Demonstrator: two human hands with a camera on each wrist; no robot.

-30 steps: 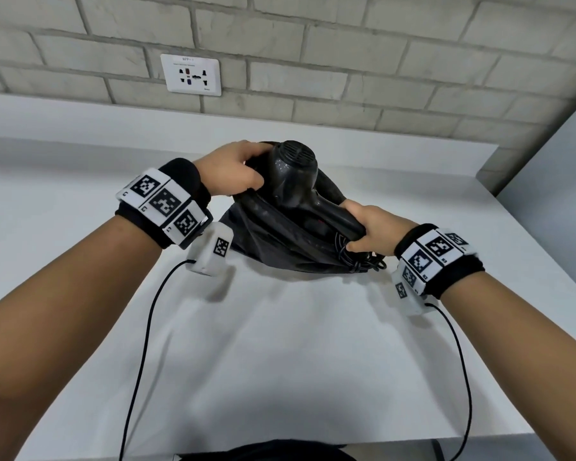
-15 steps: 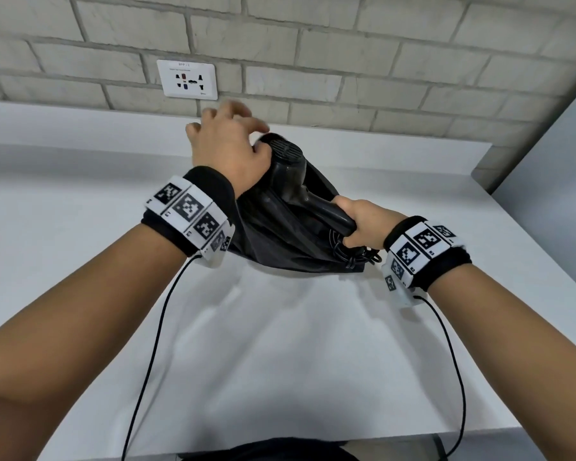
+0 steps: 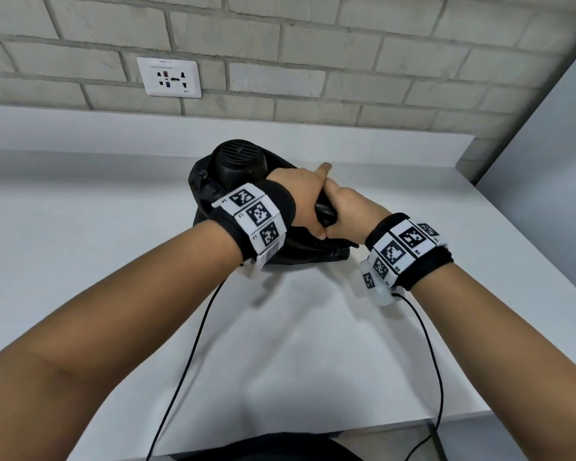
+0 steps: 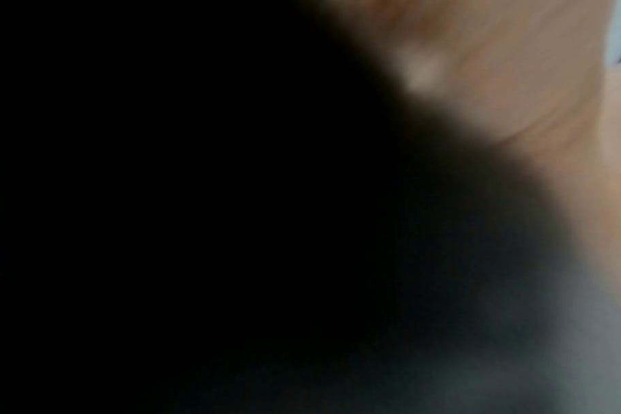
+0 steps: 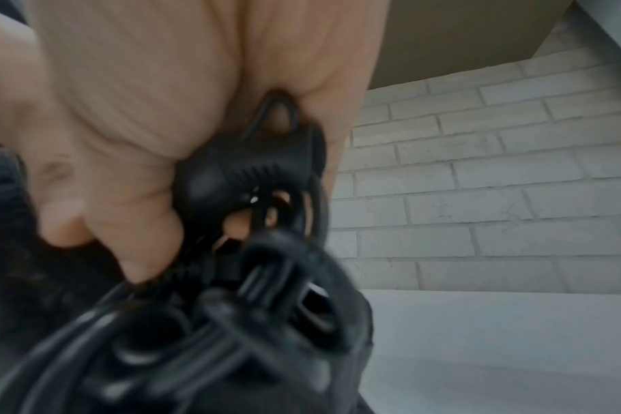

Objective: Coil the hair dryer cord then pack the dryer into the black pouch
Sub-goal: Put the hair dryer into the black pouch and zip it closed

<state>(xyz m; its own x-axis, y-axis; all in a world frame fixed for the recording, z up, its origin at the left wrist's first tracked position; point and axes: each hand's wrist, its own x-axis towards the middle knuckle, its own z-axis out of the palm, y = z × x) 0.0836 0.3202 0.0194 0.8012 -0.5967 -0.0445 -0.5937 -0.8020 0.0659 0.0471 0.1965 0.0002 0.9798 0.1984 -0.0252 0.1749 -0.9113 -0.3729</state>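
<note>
The black hair dryer (image 3: 238,161) lies on the black pouch (image 3: 198,184) on the white counter, its grilled rear end up and toward the wall. My left hand (image 3: 300,201) is wrapped over the dryer's handle, thumb on the near side and fingers across the far side. My right hand (image 3: 346,211) grips the handle's end (image 3: 325,211) just beside it. In the right wrist view that hand (image 5: 142,112) holds the handle end (image 5: 252,168) together with the coiled cord (image 5: 231,308). The left wrist view is dark, with only blurred skin (image 4: 497,70).
The white counter (image 3: 280,327) runs back to a raised ledge (image 3: 346,138) under a brick wall with a socket (image 3: 168,78). A grey panel (image 3: 546,161) closes the right side. Thin sensor cables (image 3: 193,354) hang from both wrists over the front edge.
My left hand let go at the dryer's head, swung over it and came down on the handle next to my right hand. The dryer and pouch have dropped lower onto the counter.
</note>
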